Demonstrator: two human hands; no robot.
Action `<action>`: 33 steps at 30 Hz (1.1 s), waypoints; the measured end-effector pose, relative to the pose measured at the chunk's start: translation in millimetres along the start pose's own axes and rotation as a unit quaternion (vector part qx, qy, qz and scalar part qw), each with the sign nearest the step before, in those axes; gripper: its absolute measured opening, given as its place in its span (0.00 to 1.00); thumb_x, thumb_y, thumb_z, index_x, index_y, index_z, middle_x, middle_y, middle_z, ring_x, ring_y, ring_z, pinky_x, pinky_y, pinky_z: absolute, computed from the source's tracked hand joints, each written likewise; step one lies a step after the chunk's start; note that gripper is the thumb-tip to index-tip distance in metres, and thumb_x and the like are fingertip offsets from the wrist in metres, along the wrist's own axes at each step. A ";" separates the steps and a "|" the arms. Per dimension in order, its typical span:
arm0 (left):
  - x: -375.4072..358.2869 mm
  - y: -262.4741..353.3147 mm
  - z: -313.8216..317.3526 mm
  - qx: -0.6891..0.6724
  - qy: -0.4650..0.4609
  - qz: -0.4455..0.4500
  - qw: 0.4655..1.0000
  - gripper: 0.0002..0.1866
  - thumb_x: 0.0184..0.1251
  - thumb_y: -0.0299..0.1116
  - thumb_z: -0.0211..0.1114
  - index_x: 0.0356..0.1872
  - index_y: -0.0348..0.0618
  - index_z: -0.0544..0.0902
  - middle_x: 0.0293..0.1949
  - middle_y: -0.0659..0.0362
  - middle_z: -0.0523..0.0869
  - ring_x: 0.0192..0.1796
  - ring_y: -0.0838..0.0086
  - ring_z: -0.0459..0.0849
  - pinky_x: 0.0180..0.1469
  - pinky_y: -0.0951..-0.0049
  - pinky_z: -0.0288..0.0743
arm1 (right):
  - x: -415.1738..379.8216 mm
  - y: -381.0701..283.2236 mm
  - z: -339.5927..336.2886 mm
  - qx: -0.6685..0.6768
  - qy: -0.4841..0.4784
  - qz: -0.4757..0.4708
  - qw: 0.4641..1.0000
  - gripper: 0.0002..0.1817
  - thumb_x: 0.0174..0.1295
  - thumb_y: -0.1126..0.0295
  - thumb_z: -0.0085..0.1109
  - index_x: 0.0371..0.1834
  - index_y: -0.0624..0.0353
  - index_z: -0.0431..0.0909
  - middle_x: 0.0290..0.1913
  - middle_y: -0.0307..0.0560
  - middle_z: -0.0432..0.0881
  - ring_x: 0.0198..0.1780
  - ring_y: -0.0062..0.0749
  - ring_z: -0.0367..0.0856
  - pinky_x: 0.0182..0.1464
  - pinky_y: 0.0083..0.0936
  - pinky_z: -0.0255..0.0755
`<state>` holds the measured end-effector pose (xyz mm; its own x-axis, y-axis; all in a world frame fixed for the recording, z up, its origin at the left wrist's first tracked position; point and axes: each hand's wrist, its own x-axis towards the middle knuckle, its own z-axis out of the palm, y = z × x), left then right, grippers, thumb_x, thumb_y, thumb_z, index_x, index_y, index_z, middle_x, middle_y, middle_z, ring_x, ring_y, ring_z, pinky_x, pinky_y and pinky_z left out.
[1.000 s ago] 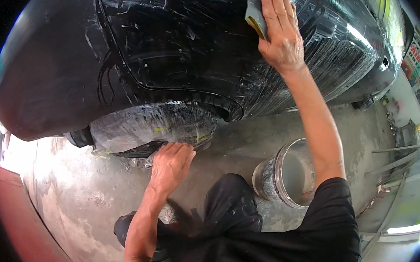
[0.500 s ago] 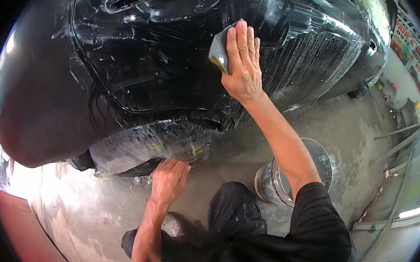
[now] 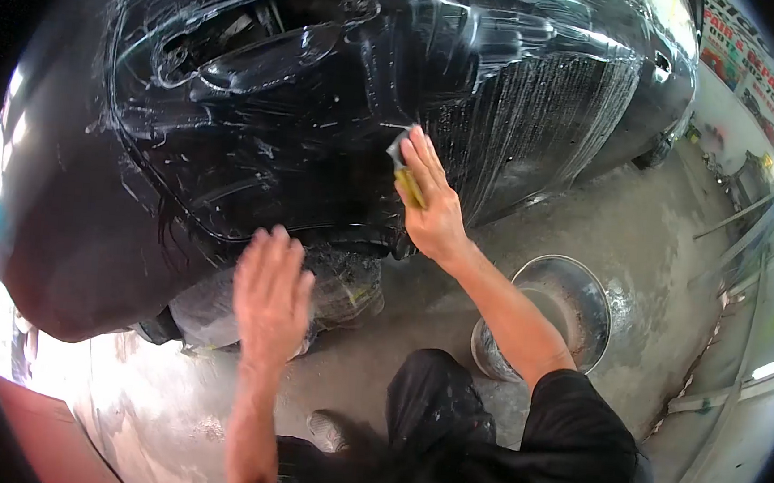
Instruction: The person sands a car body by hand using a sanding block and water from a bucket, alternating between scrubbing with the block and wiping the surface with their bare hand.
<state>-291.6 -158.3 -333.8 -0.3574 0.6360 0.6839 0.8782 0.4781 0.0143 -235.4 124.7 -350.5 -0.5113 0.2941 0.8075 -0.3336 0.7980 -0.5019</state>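
Note:
My right hand [image 3: 435, 216] lies against a wet black car panel [image 3: 303, 155], fingers together and pointing up. Under its palm and fingers is a piece of sandpaper [image 3: 410, 189], grey on one side and yellowish along its lower edge. My left hand [image 3: 271, 301] is blurred, raised near the panel's lower edge with its fingers stretched out and nothing in them. Whitish streaks and drips of water run over the panel, most thickly to the right of my right hand. Behind my left hand, a wheel covered in clear plastic [image 3: 352, 293] is partly hidden.
A round bucket [image 3: 606, 297] stands on the concrete floor [image 3: 638, 246] beneath my right forearm. Above the panel is a dark opening [image 3: 268, 22] in the bodywork. Metal bars [image 3: 734, 219] and a printed banner [image 3: 745, 60] are along the right. A red surface [image 3: 42, 428] fills the lower left.
My right hand has slid down the panel with the sandpaper. My left hand has left the covered wheel area and risen, fingers now extended. The view has tilted upward somewhat.

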 end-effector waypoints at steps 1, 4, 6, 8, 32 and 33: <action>33.2 2.5 -21.6 0.031 0.029 0.022 0.999 0.24 0.75 0.34 0.65 0.69 0.38 0.79 0.74 0.48 0.76 0.79 0.53 0.69 0.80 0.49 0.60 | -9.8 -2.2 -3.2 0.088 0.022 0.068 0.994 0.31 0.72 0.77 0.56 0.79 0.58 0.66 0.79 0.55 0.67 0.78 0.46 0.66 0.77 0.51 0.63; 115.6 4.3 -51.6 0.103 0.094 0.090 0.986 0.32 0.75 0.38 0.65 0.77 0.41 0.71 0.80 0.50 0.69 0.83 0.54 0.62 0.81 0.49 0.57 | -32.8 -4.8 -18.1 0.362 0.047 0.289 0.885 0.23 0.78 0.71 0.55 0.74 0.59 0.72 0.66 0.48 0.79 0.65 0.34 0.78 0.67 0.45 0.78; 156.3 6.9 -55.3 0.132 0.088 0.116 0.980 0.35 0.74 0.42 0.65 0.79 0.42 0.68 0.80 0.51 0.67 0.83 0.56 0.60 0.81 0.53 0.56 | -36.2 -11.4 -26.7 0.457 0.029 0.358 0.814 0.19 0.79 0.69 0.56 0.70 0.60 0.75 0.59 0.44 0.81 0.57 0.27 0.80 0.62 0.41 0.84; 179.2 0.4 -42.2 0.135 0.075 0.142 0.978 0.36 0.74 0.45 0.65 0.79 0.43 0.68 0.80 0.52 0.68 0.83 0.58 0.61 0.81 0.54 0.57 | -28.5 -31.2 -36.7 0.477 -0.003 0.350 0.806 0.17 0.79 0.70 0.57 0.67 0.61 0.77 0.53 0.41 0.81 0.52 0.23 0.80 0.58 0.37 0.86; 42.5 -83.1 -18.0 0.208 0.081 0.001 0.975 0.34 0.81 0.43 0.57 0.81 0.38 0.62 0.83 0.45 0.59 0.86 0.53 0.52 0.84 0.51 0.50 | -14.4 -8.7 -15.5 0.068 -0.097 -0.053 0.992 0.25 0.69 0.82 0.62 0.70 0.58 0.78 0.74 0.55 0.77 0.75 0.49 0.75 0.75 0.39 0.70; 37.9 -78.3 -14.9 0.202 0.076 -0.008 0.976 0.33 0.82 0.43 0.56 0.80 0.36 0.64 0.82 0.43 0.61 0.85 0.50 0.54 0.83 0.49 0.53 | -16.7 -7.6 -16.1 0.083 -0.098 -0.042 0.991 0.25 0.69 0.82 0.62 0.70 0.58 0.78 0.73 0.55 0.77 0.74 0.50 0.75 0.74 0.39 0.70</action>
<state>-369.2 -180.6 -298.1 -0.2912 0.5446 0.7865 0.6645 0.7066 -0.2433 -211.6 122.2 -355.2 -0.6146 0.1099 0.7812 -0.4984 0.7135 -0.4925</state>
